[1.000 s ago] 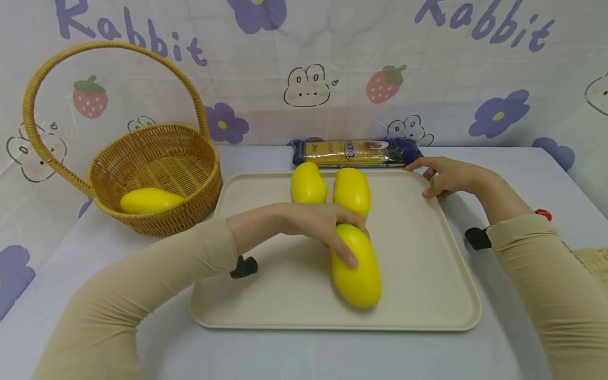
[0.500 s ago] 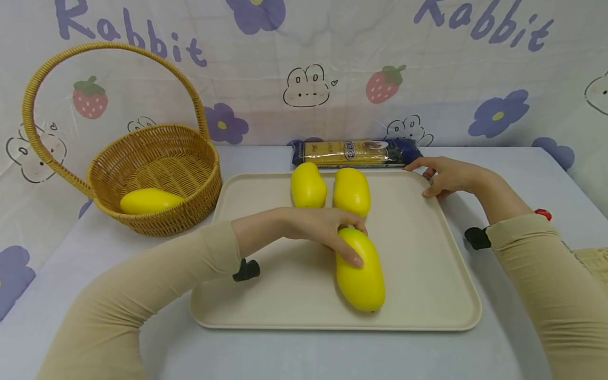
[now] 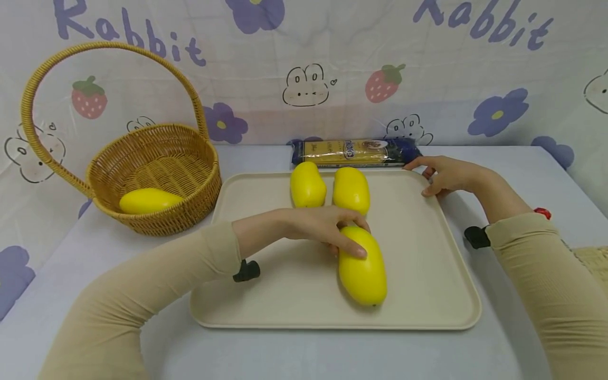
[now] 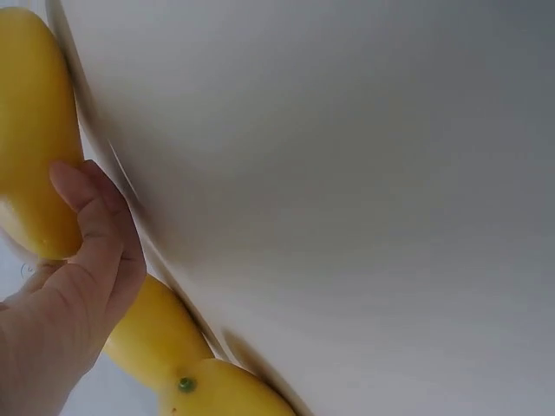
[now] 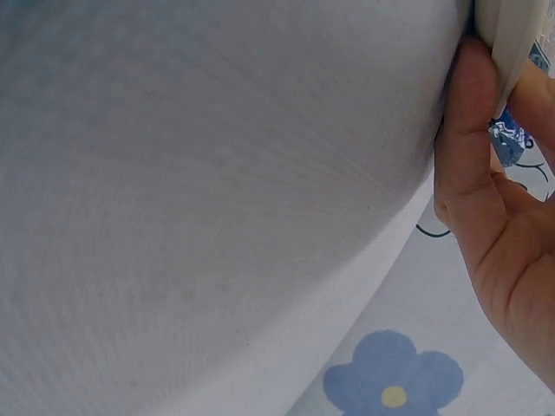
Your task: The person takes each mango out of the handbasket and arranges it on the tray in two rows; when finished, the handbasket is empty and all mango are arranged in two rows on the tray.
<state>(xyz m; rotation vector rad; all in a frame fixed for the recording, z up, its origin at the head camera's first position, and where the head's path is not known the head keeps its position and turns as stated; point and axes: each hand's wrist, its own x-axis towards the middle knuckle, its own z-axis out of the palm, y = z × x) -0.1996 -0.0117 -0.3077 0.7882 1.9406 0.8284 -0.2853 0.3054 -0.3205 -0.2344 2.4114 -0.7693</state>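
Backdrop (image 3: 237,68) fabric at the far side bore the printed word "Rabbit" twice, once at the left and once at the right. A blue-and-yellow package (image 3: 342,153) lay in front of it, just beyond the far edge of the tray (image 3: 427,285); the logo on the package was too small to read with certainty. Four yellow mangoes were counted in total, together with one tray, one package and one basket (image 3: 204,198). The wicker basket, fitted with a single arched handle (image 3: 116,46), stood at the left and contained one basket mango (image 3: 149,201), lying on its side. The beige tray carried two mangoes at its far side: a left mango (image 3: 307,184) and, just beside it, a right mango (image 3: 351,190). The fourth, the held mango (image 3: 363,269), was located over the near half of the tray, right of centre. The left hand (image 3: 325,226) grasped its far end between thumb and fingers; contact between fruit and tray could not be determined. The right hand (image 3: 448,177) gripped the far right corner of the tray, thumb and fingers on opposite faces of the rim, with fingertips near the package.
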